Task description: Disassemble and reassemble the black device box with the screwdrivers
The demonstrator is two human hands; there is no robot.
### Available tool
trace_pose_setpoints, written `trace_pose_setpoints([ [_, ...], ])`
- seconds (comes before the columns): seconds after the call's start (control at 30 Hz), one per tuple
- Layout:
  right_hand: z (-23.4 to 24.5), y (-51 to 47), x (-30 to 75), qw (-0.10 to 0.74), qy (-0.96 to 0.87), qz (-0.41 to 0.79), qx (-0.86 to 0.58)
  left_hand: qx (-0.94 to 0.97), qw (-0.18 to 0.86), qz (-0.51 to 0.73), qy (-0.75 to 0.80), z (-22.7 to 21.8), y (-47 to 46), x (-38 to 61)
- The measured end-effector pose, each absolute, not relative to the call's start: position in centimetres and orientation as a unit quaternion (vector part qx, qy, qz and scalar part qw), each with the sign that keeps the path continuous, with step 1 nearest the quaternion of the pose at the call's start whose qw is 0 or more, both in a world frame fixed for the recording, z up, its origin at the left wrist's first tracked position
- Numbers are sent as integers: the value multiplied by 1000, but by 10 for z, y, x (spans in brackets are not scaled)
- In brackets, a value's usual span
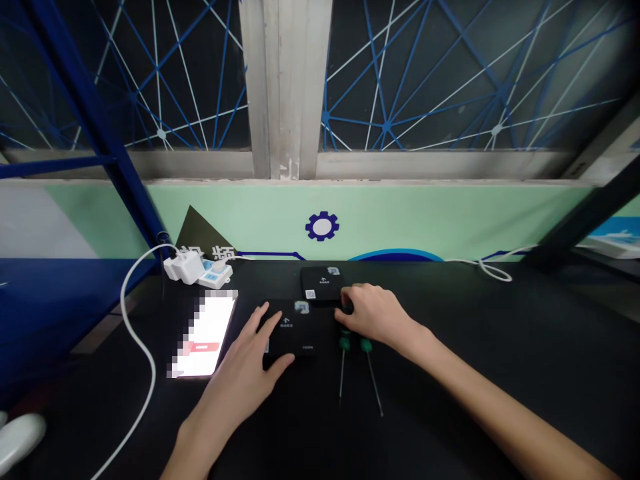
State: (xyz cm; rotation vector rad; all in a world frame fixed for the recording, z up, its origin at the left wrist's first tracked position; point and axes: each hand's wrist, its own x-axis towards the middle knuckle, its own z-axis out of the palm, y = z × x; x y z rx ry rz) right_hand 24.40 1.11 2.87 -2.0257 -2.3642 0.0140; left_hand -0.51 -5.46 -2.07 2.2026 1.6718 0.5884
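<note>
My left hand (pixel 253 357) lies with spread fingers on a flat black box (pixel 305 330) marked HDMI, over its left side. My right hand (pixel 380 313) is closed, thumb and curled fingers together around the dark green handle end of a screwdriver (pixel 344 343). A second screwdriver (pixel 367 345) with a green handle lies beside it, its handle partly hidden under my right hand. Both shafts point towards me. Behind the HDMI box sits another black box (pixel 321 283) with a small white label, near my right fingertips.
A phone with a lit screen (pixel 207 333) lies to the left. Behind it a white power strip (pixel 215 273) holds a plug, and a white cable (pixel 137 333) curves forward. A white object (pixel 20 440) is at the left edge. The wall (pixel 400 220) bounds the black table.
</note>
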Motion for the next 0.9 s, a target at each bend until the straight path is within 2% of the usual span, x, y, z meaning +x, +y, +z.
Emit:
trace_pose_setpoints([
  [0.53,23,11,243,20,-769,-9,-639,782,137,212,570,-23,-54,-2],
  [0.9,26,10,241,6,-770,0,-638,792,167,203,551,-18,-57,0],
])
